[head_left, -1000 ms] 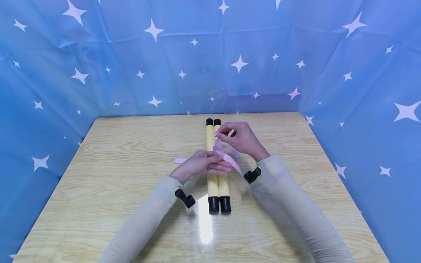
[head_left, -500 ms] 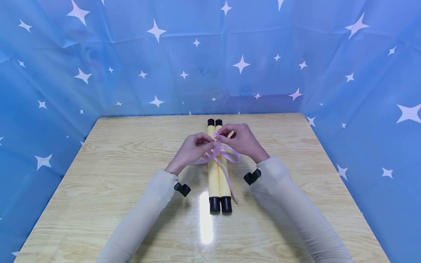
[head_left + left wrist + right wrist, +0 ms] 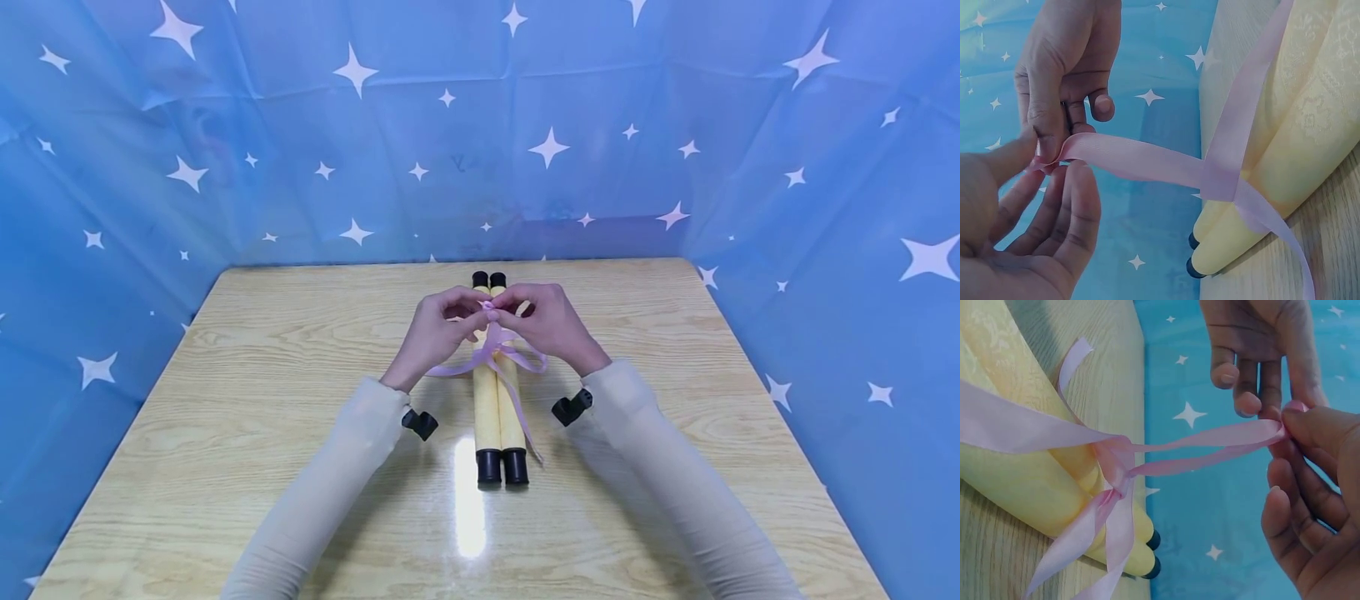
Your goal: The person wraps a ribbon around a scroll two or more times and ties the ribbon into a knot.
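Two pale-yellow scrolls (image 3: 487, 412) with black end knobs lie side by side, pointing away from me. A pink ribbon (image 3: 1210, 436) crosses them near the middle, gathered in a knot with a loop drawn up from it. My right hand (image 3: 549, 323) pinches that loop between thumb and fingertips, above the scrolls' far half. Meeting it there, my left hand (image 3: 441, 327) pinches the ribbon at the same spot, fingertips touching or nearly so. Loose ribbon tails trail to the left and toward the near knobs. The fingers partly hide the loop's end.
Beneath everything is a light wood-grain table (image 3: 315, 350), with a bright reflection left of the near knobs. A blue cloth with white stars (image 3: 480, 150) hangs behind and along both sides. Small black wrist cameras (image 3: 420, 423) sit on both sleeves.
My left hand has come up from the knot area to the loop's end and now pinches the ribbon beside my right hand. One ribbon tail has dropped toward the near knobs. The scrolls stay put.
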The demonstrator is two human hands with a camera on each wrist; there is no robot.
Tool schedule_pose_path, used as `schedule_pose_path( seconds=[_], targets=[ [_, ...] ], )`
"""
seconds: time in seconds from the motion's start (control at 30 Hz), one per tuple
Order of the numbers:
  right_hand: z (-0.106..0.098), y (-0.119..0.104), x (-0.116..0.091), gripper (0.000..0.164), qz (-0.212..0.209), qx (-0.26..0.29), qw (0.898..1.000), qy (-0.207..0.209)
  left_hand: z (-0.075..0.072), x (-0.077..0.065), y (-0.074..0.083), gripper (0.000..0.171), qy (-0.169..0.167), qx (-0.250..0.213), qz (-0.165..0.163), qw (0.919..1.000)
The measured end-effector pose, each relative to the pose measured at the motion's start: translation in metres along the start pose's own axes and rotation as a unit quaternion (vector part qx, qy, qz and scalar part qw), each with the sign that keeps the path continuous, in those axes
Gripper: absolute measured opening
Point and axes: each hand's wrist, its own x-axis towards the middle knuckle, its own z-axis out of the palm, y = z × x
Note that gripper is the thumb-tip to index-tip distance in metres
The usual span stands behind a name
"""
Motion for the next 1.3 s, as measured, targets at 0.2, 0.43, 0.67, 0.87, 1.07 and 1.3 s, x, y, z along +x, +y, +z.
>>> schedule_pose_path(
  seconds=[0.2, 0.43, 0.67, 0.87, 1.07, 1.3],
  targets=[
    [0.001, -0.002, -0.001, 0.022, 0.016, 0.008, 1.000, 0.005, 0.000, 0.001, -0.003, 0.020, 0.027, -0.011, 0.012, 0.9995],
    [0.002, -0.001, -0.004, 0.018, 0.033, 0.009, 0.999, 0.001, 0.000, 0.002, -0.001, 0.016, 0.030, -0.010, 0.018, 0.9993],
    [0.001, 0.005, -0.012, 0.020, 0.047, -0.008, 0.999, -0.005, -0.002, 0.000, 0.009, 0.014, 0.043, 0.001, 0.015, 0.9990],
    [0.004, 0.016, -0.026, 0.019, 0.075, -0.017, 0.996, -0.050, -0.004, -0.006, 0.033, 0.014, 0.047, 0.003, 0.013, 0.9988],
    [0.014, 0.024, -0.042, 0.022, 0.102, -0.033, 0.990, -0.096, -0.004, -0.008, 0.036, 0.013, 0.050, 0.003, 0.005, 0.9988],
    [0.024, 0.029, -0.059, 0.018, 0.109, -0.064, 0.980, -0.153, -0.007, -0.009, 0.037, 0.014, 0.057, 0.009, -0.005, 0.9983]
  ],
)
